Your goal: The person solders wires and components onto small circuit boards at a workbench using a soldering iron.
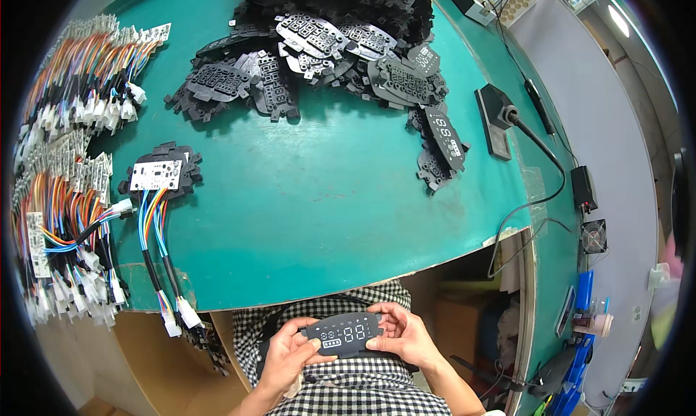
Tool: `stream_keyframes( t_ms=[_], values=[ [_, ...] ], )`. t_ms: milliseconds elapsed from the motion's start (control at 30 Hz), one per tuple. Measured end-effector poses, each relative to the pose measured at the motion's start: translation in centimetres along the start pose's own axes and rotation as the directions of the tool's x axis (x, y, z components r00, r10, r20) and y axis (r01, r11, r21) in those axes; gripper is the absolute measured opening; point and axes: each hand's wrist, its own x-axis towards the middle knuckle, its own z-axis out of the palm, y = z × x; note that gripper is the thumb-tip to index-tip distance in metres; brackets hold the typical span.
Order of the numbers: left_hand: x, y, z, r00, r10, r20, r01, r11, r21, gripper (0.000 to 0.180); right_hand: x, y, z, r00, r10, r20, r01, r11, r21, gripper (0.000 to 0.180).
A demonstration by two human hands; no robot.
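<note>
Over my lap, just below the table's front edge, I hold a black display panel [344,335] with white digit-shaped windows. My left hand [293,351] pinches its left end, thumb on the face. The right end is gripped by my right hand [402,336], its thumb on the lower corner. On the table to the left, a white circuit board [156,175] with colored wires and white plugs lies on a small stack of black panels [185,162]. A large heap of similar black panels [312,46] spills from a yellow-edged bag at the far side.
Bundles of wired circuit boards [80,89] cover the green table's [312,220] left side. At the right stand a black block-shaped holder [496,115] with a thick cable [554,176], a small fan [594,236] and blue tools [576,372]. A checkered cloth [355,387] covers my lap.
</note>
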Motion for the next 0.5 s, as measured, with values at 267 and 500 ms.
stream_keyframes(
  t_ms=[267, 500],
  values=[
    [0.23, 0.21, -0.01, 0.998, -0.057, 0.006, 0.057, 0.998, -0.009, 0.030, -0.22, -0.49, 0.11, 0.998, 0.037, -0.047, -0.036, 0.999, 0.026, 0.048],
    [0.34, 0.27, -0.08, 0.997, -0.069, 0.019, 0.069, 0.998, -0.002, 0.031, 0.09, -0.45, 0.21, 0.993, 0.086, -0.075, -0.078, 0.992, 0.098, 0.037]
  ],
)
